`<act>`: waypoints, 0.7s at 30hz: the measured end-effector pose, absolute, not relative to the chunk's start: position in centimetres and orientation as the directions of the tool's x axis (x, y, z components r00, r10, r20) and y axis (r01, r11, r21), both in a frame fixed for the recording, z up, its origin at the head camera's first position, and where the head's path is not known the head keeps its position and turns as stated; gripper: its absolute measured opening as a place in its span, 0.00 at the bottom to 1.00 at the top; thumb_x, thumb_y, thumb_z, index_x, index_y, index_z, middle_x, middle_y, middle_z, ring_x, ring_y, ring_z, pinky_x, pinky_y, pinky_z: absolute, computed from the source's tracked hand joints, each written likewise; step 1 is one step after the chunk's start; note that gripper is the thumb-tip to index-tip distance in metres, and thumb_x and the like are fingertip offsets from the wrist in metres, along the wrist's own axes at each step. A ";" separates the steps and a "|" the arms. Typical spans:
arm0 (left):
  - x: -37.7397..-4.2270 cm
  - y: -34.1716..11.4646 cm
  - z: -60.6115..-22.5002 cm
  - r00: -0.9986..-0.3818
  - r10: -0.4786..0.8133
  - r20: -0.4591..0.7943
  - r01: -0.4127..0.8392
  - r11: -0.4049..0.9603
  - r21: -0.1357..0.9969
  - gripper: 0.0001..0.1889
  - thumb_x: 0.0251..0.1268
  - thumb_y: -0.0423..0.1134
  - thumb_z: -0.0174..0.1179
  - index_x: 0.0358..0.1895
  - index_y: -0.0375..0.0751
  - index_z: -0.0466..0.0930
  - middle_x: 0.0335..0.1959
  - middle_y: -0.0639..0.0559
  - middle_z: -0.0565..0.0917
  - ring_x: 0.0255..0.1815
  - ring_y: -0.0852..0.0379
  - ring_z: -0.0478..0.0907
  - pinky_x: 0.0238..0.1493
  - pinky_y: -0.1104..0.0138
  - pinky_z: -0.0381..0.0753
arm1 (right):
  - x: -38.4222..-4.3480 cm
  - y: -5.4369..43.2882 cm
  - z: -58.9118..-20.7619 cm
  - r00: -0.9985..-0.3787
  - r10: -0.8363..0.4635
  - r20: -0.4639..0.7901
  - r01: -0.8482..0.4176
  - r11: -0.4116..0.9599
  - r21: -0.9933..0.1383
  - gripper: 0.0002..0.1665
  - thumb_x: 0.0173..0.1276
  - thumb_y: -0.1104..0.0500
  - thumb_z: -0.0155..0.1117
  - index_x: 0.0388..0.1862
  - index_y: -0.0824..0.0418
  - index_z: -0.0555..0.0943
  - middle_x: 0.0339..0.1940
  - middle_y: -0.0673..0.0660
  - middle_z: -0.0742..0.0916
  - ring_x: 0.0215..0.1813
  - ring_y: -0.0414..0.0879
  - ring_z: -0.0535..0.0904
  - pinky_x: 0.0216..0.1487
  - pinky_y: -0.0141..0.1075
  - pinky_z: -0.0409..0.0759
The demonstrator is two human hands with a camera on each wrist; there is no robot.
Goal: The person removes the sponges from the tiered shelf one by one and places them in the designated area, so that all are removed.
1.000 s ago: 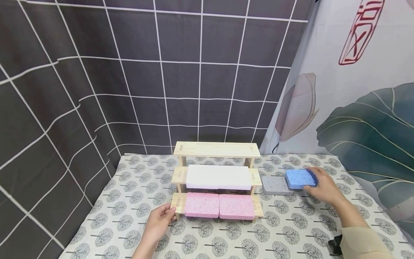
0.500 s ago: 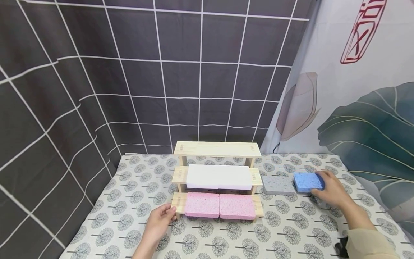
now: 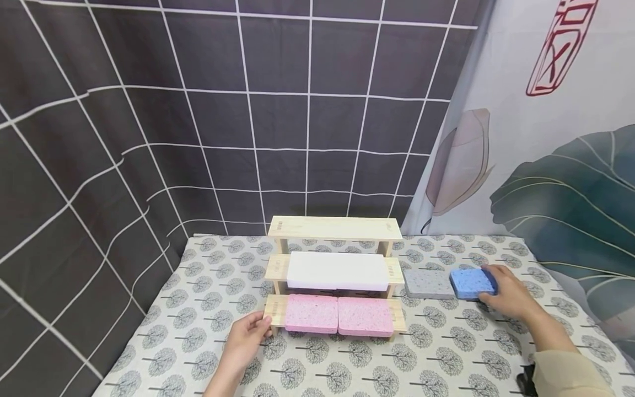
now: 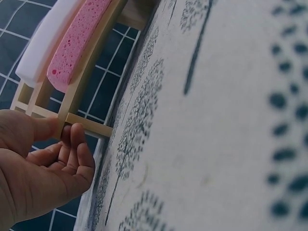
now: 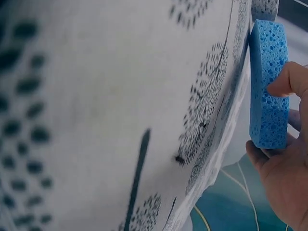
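My left hand [image 3: 244, 337] pinches the left end of the lowest step of a three-step wooden rack [image 3: 333, 227]; the left wrist view has the thumb on top and fingers [image 4: 77, 147] curled underneath. Two pink sponges [image 3: 311, 313] lie side by side on that step. White blocks [image 3: 337, 270] cover most of the middle step, and the top step is bare wood. At the right, my right hand [image 3: 510, 292] grips a blue sponge [image 3: 472, 283] by its right end, thumb on the near side in the right wrist view. A grey sponge [image 3: 429, 283] sits directly left of the blue one.
A cloth with tree prints [image 3: 198, 298] covers the table. Behind and to the left hangs a dark curtain with white grid lines [image 3: 278, 121]. A pale curtain with leaf prints [image 3: 511, 138] borders the right side.
My right hand has moved the blue sponge rightward and down, from overlapping the grey sponge to beside it. The left hand keeps its pinch on the rack.
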State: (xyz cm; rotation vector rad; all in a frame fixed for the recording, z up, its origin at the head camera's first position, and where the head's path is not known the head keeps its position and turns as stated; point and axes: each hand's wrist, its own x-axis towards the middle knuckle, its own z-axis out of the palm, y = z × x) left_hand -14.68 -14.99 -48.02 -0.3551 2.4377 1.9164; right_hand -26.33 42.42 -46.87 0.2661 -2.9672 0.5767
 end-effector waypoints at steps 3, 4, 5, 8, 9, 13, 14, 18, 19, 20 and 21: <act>-14.7 -15.0 -48.1 -0.975 -0.161 -0.150 -0.184 0.221 0.958 0.22 0.76 0.36 0.57 0.61 0.19 0.73 0.39 0.45 0.84 0.39 0.55 0.81 0.41 0.69 0.84 | -26.2 42.6 -47.0 -0.977 -0.161 0.141 -0.203 0.909 -0.365 0.49 0.55 0.64 0.72 0.71 0.79 0.60 0.67 0.83 0.63 0.62 0.84 0.61 0.58 0.79 0.57; -14.7 -15.0 -48.1 -0.976 -0.160 -0.149 -0.182 0.222 0.958 0.22 0.76 0.36 0.57 0.61 0.18 0.73 0.39 0.45 0.84 0.39 0.55 0.81 0.41 0.69 0.84 | -26.2 42.7 -47.1 -0.976 -0.164 0.140 -0.205 0.908 -0.367 0.50 0.54 0.65 0.72 0.72 0.78 0.60 0.68 0.83 0.62 0.62 0.85 0.60 0.58 0.80 0.56; -14.7 -15.0 -48.1 -0.976 -0.160 -0.149 -0.182 0.219 0.959 0.22 0.76 0.36 0.57 0.61 0.18 0.73 0.39 0.45 0.84 0.39 0.55 0.81 0.41 0.69 0.84 | -26.1 42.8 -47.1 -0.976 -0.165 0.139 -0.206 0.906 -0.370 0.50 0.54 0.66 0.71 0.73 0.78 0.59 0.69 0.83 0.61 0.63 0.86 0.59 0.58 0.81 0.54; -14.7 -15.1 -48.1 -0.977 -0.157 -0.147 -0.179 0.216 0.960 0.22 0.76 0.36 0.56 0.61 0.18 0.73 0.39 0.45 0.84 0.39 0.54 0.81 0.41 0.69 0.84 | -25.9 42.8 -47.0 -0.977 -0.168 0.129 -0.205 0.903 -0.378 0.51 0.53 0.69 0.68 0.75 0.76 0.57 0.70 0.84 0.58 0.64 0.87 0.56 0.58 0.83 0.50; -14.7 -15.1 -48.1 -0.976 -0.158 -0.147 -0.179 0.214 0.960 0.22 0.76 0.36 0.57 0.61 0.18 0.73 0.39 0.45 0.84 0.39 0.54 0.81 0.41 0.69 0.84 | -25.9 42.8 -47.0 -0.977 -0.170 0.129 -0.207 0.902 -0.379 0.51 0.53 0.69 0.67 0.75 0.75 0.57 0.70 0.84 0.58 0.64 0.87 0.56 0.58 0.83 0.49; -14.7 -15.0 -48.0 -0.976 -0.162 -0.143 -0.176 0.211 0.962 0.22 0.76 0.36 0.56 0.61 0.17 0.72 0.39 0.44 0.84 0.39 0.54 0.81 0.41 0.70 0.84 | -25.7 42.4 -46.6 -0.971 -0.175 0.165 -0.226 0.896 -0.383 0.47 0.54 0.72 0.65 0.74 0.75 0.59 0.70 0.84 0.58 0.64 0.87 0.57 0.57 0.82 0.52; -14.7 -15.0 -48.0 -0.976 -0.164 -0.143 -0.176 0.209 0.962 0.22 0.76 0.35 0.56 0.60 0.17 0.72 0.39 0.44 0.84 0.39 0.54 0.81 0.41 0.70 0.84 | -25.7 42.2 -46.5 -0.967 -0.176 0.182 -0.235 0.892 -0.385 0.46 0.55 0.72 0.65 0.73 0.76 0.59 0.70 0.84 0.59 0.63 0.86 0.57 0.57 0.82 0.54; -14.7 -14.9 -47.9 -0.976 -0.167 -0.143 -0.177 0.214 0.961 0.21 0.76 0.34 0.56 0.60 0.17 0.73 0.39 0.44 0.84 0.38 0.54 0.81 0.41 0.70 0.84 | -25.6 41.0 -45.6 -0.950 -0.181 0.254 -0.276 0.866 -0.416 0.44 0.59 0.70 0.67 0.73 0.75 0.60 0.69 0.83 0.62 0.63 0.85 0.59 0.56 0.80 0.58; -14.7 -14.9 -47.9 -0.974 -0.169 -0.147 -0.182 0.213 0.960 0.21 0.75 0.34 0.56 0.60 0.17 0.73 0.39 0.44 0.84 0.38 0.55 0.81 0.41 0.70 0.84 | -25.6 40.7 -45.3 -0.944 -0.185 0.273 -0.291 0.858 -0.424 0.44 0.60 0.70 0.67 0.73 0.75 0.60 0.69 0.83 0.62 0.63 0.84 0.60 0.56 0.80 0.59; -14.7 -14.9 -47.9 -0.975 -0.168 -0.148 -0.183 0.214 0.959 0.21 0.76 0.34 0.56 0.60 0.17 0.73 0.39 0.44 0.84 0.38 0.55 0.81 0.40 0.70 0.84 | -25.5 40.3 -44.9 -0.937 -0.186 0.296 -0.305 0.850 -0.429 0.44 0.60 0.69 0.68 0.73 0.75 0.61 0.68 0.83 0.64 0.61 0.84 0.63 0.54 0.79 0.62; -14.7 -14.9 -47.9 -0.975 -0.167 -0.150 -0.184 0.216 0.959 0.21 0.76 0.34 0.56 0.60 0.17 0.73 0.39 0.44 0.84 0.38 0.55 0.81 0.40 0.70 0.84 | -25.5 39.9 -44.5 -0.929 -0.189 0.317 -0.320 0.840 -0.438 0.44 0.60 0.69 0.68 0.73 0.74 0.62 0.68 0.83 0.65 0.60 0.83 0.65 0.53 0.78 0.65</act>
